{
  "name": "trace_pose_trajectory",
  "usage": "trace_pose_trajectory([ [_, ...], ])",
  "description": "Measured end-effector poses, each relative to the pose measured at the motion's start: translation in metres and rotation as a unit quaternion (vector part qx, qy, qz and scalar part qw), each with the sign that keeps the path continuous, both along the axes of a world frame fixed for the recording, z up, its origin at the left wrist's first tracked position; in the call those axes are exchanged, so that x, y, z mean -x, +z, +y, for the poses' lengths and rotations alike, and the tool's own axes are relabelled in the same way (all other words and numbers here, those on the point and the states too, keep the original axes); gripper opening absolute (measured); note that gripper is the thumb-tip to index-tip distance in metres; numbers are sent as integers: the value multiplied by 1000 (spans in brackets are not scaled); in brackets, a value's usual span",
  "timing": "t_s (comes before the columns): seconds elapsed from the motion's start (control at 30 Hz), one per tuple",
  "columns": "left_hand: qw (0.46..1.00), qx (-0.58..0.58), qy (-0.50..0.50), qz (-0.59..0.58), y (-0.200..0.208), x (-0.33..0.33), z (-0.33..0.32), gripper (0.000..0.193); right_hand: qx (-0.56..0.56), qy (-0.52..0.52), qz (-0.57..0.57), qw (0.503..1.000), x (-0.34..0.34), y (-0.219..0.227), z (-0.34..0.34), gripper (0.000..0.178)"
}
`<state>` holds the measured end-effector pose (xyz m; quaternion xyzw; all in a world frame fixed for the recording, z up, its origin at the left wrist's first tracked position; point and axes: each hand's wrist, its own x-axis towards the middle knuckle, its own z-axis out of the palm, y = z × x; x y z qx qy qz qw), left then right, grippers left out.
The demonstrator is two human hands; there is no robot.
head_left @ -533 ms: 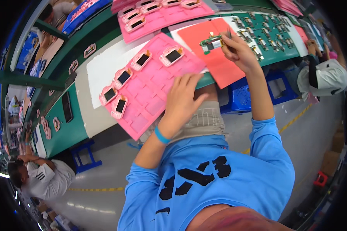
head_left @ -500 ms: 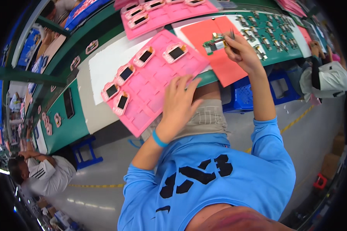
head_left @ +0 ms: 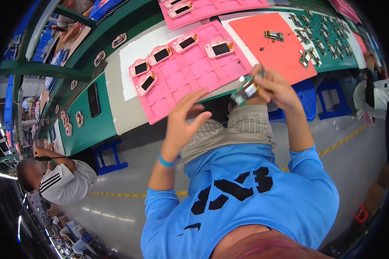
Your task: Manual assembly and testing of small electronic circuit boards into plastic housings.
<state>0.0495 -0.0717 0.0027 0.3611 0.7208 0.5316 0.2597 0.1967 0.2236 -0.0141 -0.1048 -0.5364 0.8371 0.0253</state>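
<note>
My right hand (head_left: 275,88) pinches a green circuit board (head_left: 242,96) with a silver block and small parts on it, held in front of the table's near edge. My left hand (head_left: 183,123) is open, fingers spread and thumb apart, just off the near edge of a pink tray (head_left: 194,80); nothing is in it. Several pink cases with dark screens, such as one pink case (head_left: 219,48), sit in the tray. On the red sheet (head_left: 263,30) to the right lies another circuit board (head_left: 273,36), with a small black round piece (head_left: 261,48) on a thin wire.
Rows of circuit boards with silver blocks (head_left: 322,45) lie on the green mat at right. A second pink tray (head_left: 216,7) is behind. A dark phone (head_left: 93,100) rests at left. Blue stools (head_left: 333,99) stand under the table; co-workers sit at both sides.
My right hand has come down toward me from over the red sheet, carrying the circuit board. My left hand has drawn away from the tray's near edge. The whole view has shifted.
</note>
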Motion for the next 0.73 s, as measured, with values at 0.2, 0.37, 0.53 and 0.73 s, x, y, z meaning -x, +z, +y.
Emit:
trace_pose_trajectory([
  [0.2,943,-91,-6,-321,-42,-38,45,29,-142,58,-3,988,19,9,-60,22],
  [0.37,924,-105,55,-364,-56,-27,26,23,-441,-69,-65,892,74,16,2,56],
  [0.53,907,-113,85,-396,-53,-26,17,24,-648,-54,-51,758,115,-5,33,69],
  [0.73,894,-125,118,-413,-37,-25,0,26,-627,-4,-63,777,81,13,4,71],
])
